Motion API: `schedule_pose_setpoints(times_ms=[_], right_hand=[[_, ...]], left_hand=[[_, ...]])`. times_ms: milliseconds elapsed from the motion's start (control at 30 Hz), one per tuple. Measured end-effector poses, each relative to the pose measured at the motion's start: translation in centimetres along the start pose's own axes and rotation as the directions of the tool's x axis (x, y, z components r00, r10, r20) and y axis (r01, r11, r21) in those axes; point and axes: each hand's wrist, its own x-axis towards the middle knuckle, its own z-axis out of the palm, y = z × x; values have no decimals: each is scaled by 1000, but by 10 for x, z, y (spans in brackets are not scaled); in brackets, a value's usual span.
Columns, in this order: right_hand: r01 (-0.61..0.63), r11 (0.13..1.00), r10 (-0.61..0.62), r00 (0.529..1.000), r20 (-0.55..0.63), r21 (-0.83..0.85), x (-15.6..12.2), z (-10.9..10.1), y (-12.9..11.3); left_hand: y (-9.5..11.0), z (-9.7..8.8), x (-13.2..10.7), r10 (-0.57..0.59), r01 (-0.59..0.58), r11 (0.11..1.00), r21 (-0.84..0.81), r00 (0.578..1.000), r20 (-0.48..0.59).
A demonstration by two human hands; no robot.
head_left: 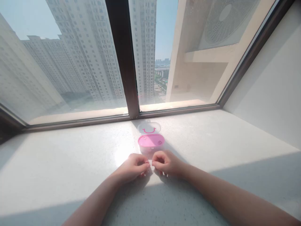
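My left hand (138,166) and my right hand (166,163) hover close together just above the sill, thumb and fingers of each pinched. A small whitish bit shows at the left fingertips, too small to name. What the right fingertips hold, if anything, I cannot make out. Directly behind both hands stands a small oval box (150,149) with a pink top surface and a paler body. Two small round marks or objects show on the pink surface. Its clear lid (145,125), bearing a curved pink strip, lies tipped back on the window side.
The pale speckled windowsill (70,163) is partly sunlit, with shadow along its front. Dark window frames (133,94) rise behind the box. A white wall (268,94) bounds the right side. High-rise buildings and an outdoor air-conditioner unit appear through the glass.
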Motion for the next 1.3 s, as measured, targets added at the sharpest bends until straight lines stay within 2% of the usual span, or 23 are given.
schedule_pose_setpoints(times_ms=[933, 1133, 1300], right_hand=[[20, 1000, -20, 1000, 8, 1, -1, -1, -1], [25, 1000, -25, 1000, 13, 13, -1, -1, 0], [56, 998, -56, 998, 12, -26, -2, 0, 3]], left_hand=[[-2, 0, 0, 13, -13, 999, 31, 1000, -1], [-3, 0, 0, 28, -29, 997, 72, 1000, 9], [-4, 1, 1, 49, -50, 985, 168, 999, 12]])
